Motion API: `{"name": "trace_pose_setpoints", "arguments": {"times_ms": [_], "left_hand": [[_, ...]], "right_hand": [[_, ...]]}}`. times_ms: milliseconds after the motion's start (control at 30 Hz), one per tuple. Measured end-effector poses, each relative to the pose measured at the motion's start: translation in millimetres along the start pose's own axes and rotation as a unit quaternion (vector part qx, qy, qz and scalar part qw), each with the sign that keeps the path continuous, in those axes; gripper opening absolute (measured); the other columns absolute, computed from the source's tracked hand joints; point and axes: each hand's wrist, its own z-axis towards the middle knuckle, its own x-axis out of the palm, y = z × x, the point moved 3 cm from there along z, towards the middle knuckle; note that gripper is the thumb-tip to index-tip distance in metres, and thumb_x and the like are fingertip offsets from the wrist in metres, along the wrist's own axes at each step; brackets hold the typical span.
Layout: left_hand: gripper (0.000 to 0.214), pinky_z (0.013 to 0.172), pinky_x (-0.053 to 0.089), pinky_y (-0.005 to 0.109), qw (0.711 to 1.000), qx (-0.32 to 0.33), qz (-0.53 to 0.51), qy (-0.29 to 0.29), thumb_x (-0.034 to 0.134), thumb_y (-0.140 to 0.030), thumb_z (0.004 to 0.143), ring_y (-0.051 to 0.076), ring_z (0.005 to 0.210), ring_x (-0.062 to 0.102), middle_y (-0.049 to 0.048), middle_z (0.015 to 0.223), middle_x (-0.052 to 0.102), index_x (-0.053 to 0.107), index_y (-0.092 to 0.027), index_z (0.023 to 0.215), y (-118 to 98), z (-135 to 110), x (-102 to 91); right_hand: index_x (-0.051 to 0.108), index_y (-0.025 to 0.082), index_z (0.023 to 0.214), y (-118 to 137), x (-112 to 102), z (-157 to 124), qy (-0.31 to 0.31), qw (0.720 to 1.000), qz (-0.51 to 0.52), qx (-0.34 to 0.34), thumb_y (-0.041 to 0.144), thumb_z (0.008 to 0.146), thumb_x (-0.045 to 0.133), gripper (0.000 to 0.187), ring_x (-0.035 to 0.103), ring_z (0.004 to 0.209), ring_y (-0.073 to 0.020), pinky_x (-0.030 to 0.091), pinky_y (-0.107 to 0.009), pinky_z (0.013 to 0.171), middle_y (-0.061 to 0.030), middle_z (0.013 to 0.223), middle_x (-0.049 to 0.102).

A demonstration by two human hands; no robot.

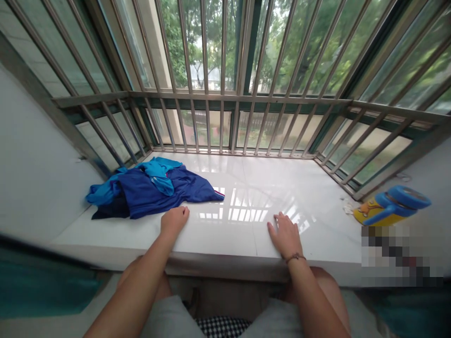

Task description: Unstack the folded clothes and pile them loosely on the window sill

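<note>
My left hand (175, 219) rests on the glossy white window sill (225, 239) with its fingers curled into a loose fist. Nothing shows in it. Just beyond it lies a crumpled heap of clothing: a dark blue garment (155, 195) with a red and white trim at its right tip, and a brighter blue garment (160, 171) partly over it. They look close to the fist but not held. On the right side, my right hand (287, 234) lies palm down on the sill, fingers apart and holding nothing. A thin dark bracelet (295, 257) circles that wrist.
A yellow bottle with a blue lid and handle (387, 206) stands tilted in view at the right end, beside a crumpled white scrap (348, 209). A blurred-out patch lies below it. Metal window bars (222, 97) close off the far side. Teal curtains (42, 281) hang at the sides.
</note>
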Motion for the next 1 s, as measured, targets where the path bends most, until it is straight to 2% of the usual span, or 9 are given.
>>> {"name": "trace_pose_setpoints", "arguments": {"times_ms": [133,1000], "left_hand": [[0.057,0.078,0.053,0.036,1.0,-0.015,-0.007,0.001,0.034,-0.044,0.108,0.033,0.097,0.079,0.0171,0.103,0.083,0.086,-0.022,0.102,-0.5,1.9,-0.3],[0.056,0.074,0.052,0.036,1.0,-0.003,-0.006,-0.006,0.034,-0.043,0.107,0.034,0.096,0.078,0.0157,0.102,0.083,0.086,-0.022,0.1,0.8,1.9,1.7]], "right_hand": [[0.061,0.014,0.152,-0.5,0.4,0.4,0.007,1.0,0.0,-0.001,0.048,0.109,0.042,0.058,0.041,0.159,-0.0376,0.028,-0.063,0.129,-0.0197,0.169,0.05],[0.062,0.014,0.149,-3.3,3.3,-0.1,-0.007,1.0,-0.003,-0.013,0.049,0.11,0.039,0.057,0.041,0.159,-0.0386,0.03,-0.062,0.129,-0.0198,0.168,0.051]]}}
